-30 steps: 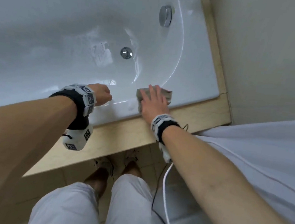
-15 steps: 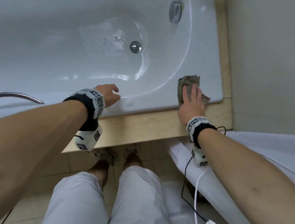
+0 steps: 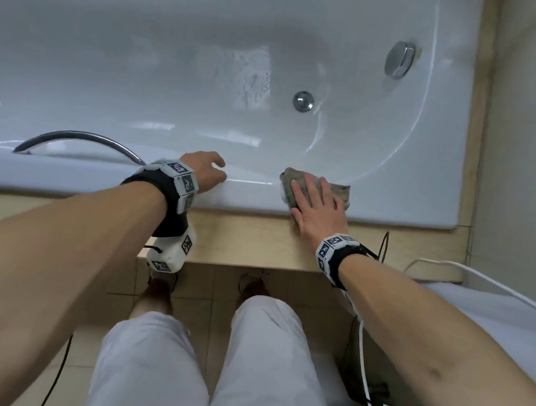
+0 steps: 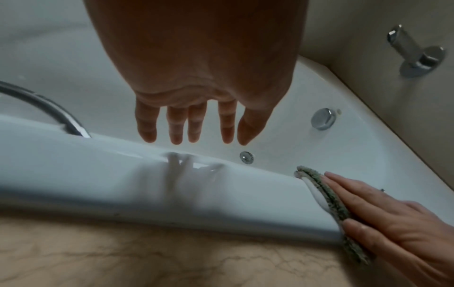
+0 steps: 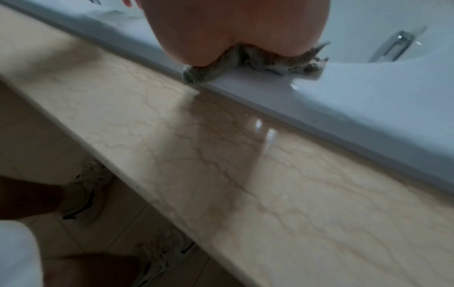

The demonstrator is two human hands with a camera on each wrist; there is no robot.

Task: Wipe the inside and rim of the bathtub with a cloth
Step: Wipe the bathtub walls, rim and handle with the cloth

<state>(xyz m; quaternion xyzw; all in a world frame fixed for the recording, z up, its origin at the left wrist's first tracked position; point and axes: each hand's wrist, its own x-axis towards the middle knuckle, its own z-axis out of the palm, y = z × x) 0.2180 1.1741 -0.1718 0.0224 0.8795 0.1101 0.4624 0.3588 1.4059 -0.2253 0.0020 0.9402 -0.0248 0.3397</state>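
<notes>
The white bathtub's near rim (image 3: 247,197) runs across the head view, also seen as rim (image 4: 123,184) and rim (image 5: 270,91). A grey-green cloth (image 3: 290,185) lies folded over that rim, and my right hand (image 3: 317,205) presses flat on it with straight fingers. The same cloth (image 4: 329,196) shows under the right hand (image 4: 383,219) in the left wrist view, and bunched cloth (image 5: 245,62) shows under the palm in the right wrist view. My left hand (image 3: 206,170) hovers just over the rim to the left, its fingers (image 4: 191,126) straight and holding nothing.
A chrome grab bar (image 3: 78,140) curves over the rim at left. The drain (image 3: 302,101) and overflow knob (image 3: 399,60) sit at the tub's right end. A beige marble ledge (image 3: 255,241) borders the tub. A wall tap (image 4: 415,52), white cable (image 3: 369,380) and my feet lie nearby.
My right hand slid the cloth from the rim's right corner back leftward along the near rim. The left hand stayed on the rim, and the grab bar came more into view.
</notes>
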